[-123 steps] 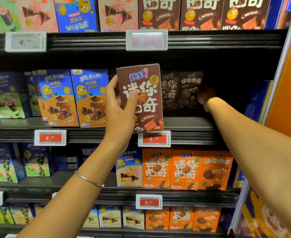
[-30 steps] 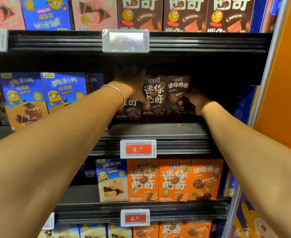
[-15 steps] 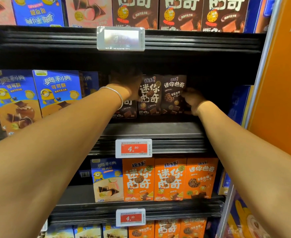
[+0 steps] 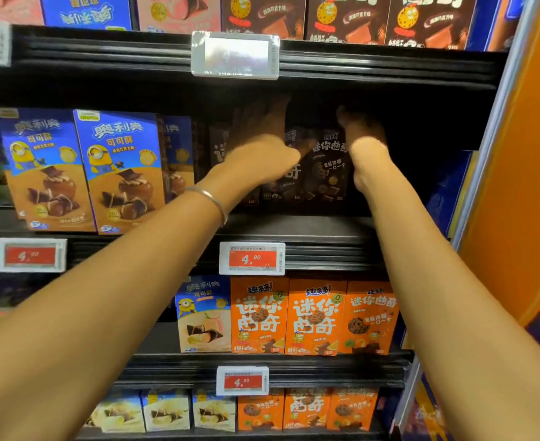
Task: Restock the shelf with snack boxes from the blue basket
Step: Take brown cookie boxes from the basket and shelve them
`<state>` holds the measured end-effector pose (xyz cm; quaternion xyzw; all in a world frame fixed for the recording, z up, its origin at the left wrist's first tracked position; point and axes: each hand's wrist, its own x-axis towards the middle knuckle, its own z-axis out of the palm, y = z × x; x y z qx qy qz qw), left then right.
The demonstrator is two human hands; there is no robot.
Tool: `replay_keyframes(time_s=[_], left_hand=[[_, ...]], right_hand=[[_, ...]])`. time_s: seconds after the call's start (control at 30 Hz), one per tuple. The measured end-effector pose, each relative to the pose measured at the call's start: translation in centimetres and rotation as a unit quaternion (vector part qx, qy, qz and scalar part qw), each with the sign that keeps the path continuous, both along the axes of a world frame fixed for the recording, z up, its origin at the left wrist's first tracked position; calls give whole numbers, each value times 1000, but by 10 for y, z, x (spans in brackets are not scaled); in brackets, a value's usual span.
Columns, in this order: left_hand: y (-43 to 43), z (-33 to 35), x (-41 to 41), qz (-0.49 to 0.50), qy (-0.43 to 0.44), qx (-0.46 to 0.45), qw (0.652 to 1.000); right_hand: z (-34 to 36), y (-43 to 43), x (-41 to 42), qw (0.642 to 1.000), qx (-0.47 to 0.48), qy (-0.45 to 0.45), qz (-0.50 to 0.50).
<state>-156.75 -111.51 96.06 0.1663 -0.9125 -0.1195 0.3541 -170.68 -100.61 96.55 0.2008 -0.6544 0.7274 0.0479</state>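
Step in hand, as judged: the brown cookie boxes (image 4: pixel 326 173) are being squared up in the row straight above the red price tag (image 4: pixel 252 258), so placement of this lot looks near done. Both arms are stretched deep into that bay. The L hand (image 4: pixel 262 154) is laid over the boxes' fronts w/ fingers spread and fairly straight, nothing clasped. A thin bracelet (image 4: pixel 209 198) is worn on its wrist. The R hand (image 4: pixel 362 135) is set at the row's right end, up and right of the tag. Its fingers are lost in shadow and blur, so its grip can't be told.

The brown boxes stand upright on the shelf (image 4: pixel 310 227), well back from its front lip. The blue basket isn't in view.

Next move, as judged: both hands need to be drawn out w/o dragging a box forward or tipping the row, then another box is to be fetched. Bare board shows in front of the row, so more stock can prob. be faced there.

Contents by bay:
- Up and left of the tag, blue boxes (image 4: pixel 122 170) w/ a yellow cartoon figure are stood at the lip.
- Just below the tag, three orange boxes (image 4: pixel 314 316) are lined up side by side, w/ one blue-topped box (image 4: pixel 203 313) just beside them on the left.
- Lower again, pale yellow boxes (image 4: pixel 166 412) are seen.
- Well above the tag, the top tier is filled w/ more brown boxes (image 4: pixel 348 17).
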Motion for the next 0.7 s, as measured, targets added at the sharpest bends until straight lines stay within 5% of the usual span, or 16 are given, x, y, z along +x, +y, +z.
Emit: replay_keyframes(time_s=[0.23,0.4,0.53,0.7], left_hand=[[33,-49,95,-171,266,232,920],[40,-109,183,-221,317,381,840],[34,-182,244,-145,311,440,830],[11,-306,315,33,273,555,785]], right_hand=[[-27,56,98,990,20,46,129],[-70,84,154,963,-28,78,256],[-123,71,197,921,-32,33,387],[-224,26,262,853,60,-151,496]])
